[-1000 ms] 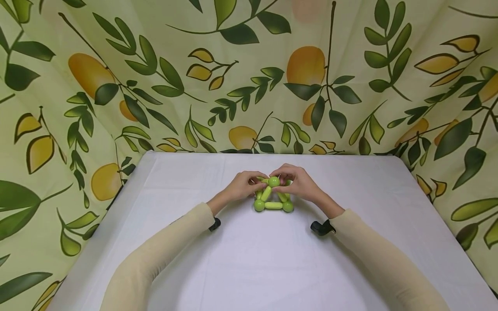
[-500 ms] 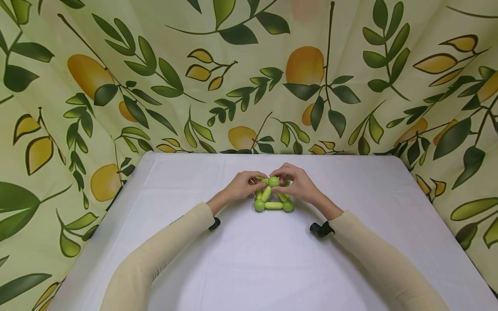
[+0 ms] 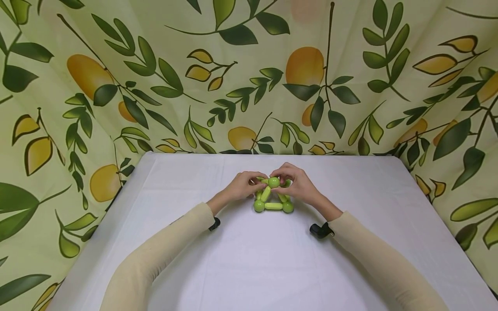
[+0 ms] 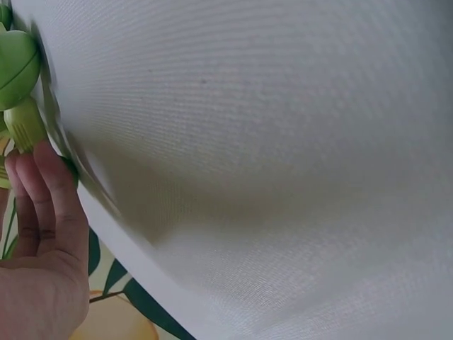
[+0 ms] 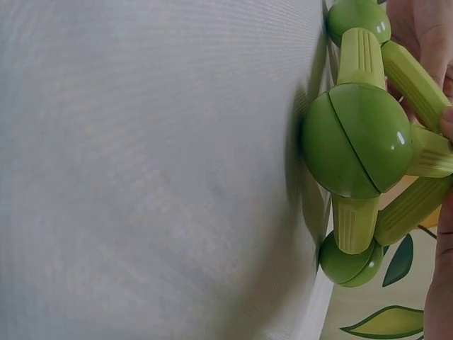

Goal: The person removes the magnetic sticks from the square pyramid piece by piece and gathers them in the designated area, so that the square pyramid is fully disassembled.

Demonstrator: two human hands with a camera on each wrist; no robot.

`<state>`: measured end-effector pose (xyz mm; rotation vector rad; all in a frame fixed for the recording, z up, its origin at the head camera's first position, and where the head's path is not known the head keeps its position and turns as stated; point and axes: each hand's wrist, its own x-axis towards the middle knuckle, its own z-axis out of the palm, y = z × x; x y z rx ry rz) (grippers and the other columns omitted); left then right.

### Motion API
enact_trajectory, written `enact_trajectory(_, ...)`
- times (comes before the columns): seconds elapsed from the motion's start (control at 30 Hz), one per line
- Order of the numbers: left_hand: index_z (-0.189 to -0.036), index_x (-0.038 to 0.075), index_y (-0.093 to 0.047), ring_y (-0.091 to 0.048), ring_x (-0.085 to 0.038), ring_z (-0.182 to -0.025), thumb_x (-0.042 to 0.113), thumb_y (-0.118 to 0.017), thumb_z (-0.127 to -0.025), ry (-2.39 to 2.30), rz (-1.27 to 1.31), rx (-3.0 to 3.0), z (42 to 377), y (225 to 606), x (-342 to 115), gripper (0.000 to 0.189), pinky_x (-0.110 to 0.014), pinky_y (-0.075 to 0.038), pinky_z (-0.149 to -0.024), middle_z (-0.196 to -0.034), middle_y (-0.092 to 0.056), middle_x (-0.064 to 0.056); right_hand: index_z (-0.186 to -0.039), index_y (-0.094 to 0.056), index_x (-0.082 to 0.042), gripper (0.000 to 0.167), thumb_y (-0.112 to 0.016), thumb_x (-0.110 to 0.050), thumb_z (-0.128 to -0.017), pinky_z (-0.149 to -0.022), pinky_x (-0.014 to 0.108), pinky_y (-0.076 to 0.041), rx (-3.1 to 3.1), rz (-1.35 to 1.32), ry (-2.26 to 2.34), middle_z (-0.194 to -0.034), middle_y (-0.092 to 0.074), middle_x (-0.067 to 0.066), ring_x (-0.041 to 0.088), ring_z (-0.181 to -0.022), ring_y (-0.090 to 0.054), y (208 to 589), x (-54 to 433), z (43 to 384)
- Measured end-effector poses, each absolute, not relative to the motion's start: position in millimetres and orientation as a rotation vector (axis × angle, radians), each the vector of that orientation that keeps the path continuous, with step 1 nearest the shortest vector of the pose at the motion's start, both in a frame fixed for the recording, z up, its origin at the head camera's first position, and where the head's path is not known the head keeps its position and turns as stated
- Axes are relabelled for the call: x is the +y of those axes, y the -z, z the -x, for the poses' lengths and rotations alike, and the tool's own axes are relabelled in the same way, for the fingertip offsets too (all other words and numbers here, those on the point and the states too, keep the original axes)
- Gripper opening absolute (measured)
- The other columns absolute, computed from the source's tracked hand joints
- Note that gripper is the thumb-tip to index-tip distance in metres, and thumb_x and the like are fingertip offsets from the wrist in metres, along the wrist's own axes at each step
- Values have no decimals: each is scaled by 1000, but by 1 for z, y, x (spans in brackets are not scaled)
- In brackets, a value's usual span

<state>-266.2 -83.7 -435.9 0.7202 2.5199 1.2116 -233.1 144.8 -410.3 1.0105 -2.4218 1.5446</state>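
Observation:
A small frame of green balls and yellow-green rods [image 3: 274, 206] stands on the white cloth, shaped like a pyramid. Its top ball [image 3: 274, 182] sits between my two hands. From the left, my left hand [image 3: 244, 185] grips rods near the top, thumb and fingertips on them. My right hand [image 3: 296, 182] holds the upper right side, with its thumb by the top ball. In the right wrist view, a base ball [image 5: 357, 140] with rods attached shows close up. Fingers of the left hand [image 4: 49, 234] touch a rod in the left wrist view. The hands partly hide the frame's back.
White cloth covers the table [image 3: 249, 263], and its far edge runs just behind the hands. A curtain [image 3: 249, 77] printed with leaves and orange fruit hangs behind and at the sides. Black wrist-worn devices [image 3: 320, 230] stick out below the sleeves.

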Motion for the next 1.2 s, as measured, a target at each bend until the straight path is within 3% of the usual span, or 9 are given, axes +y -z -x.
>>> enact_trajectory(0.5,-126,12,-69,-65,-20,-71,19,-67,-101,-1213,-726,2506,266,435,-83,26,-29,-55,-55,-98,-71,-6,-105,-69,5,33,-84,12,-76,-67,52,-51,-2359,-1038,-1526,-101,-63,19,40,-77,-57,413,144,234)
enact_trajectory(0.9,-122,10,-66,-64,-21,-59,17,-68,-101,-1192,-763,2547,267,434,-80,22,-27,-52,-52,-91,-70,-4,-108,-68,8,33,-82,13,-78,-70,58,-52,-2375,-1007,-1569,-101,-64,21,42,-79,-58,410,144,234)
enact_trajectory(1.2,-122,11,-64,-65,-23,-60,18,-66,-102,-1137,-787,2586,267,434,-78,21,-27,-53,-53,-92,-71,-6,-110,-68,9,32,-81,13,-80,-72,58,-52,-2370,-1003,-1615,-102,-64,21,42,-82,-58,410,145,234)
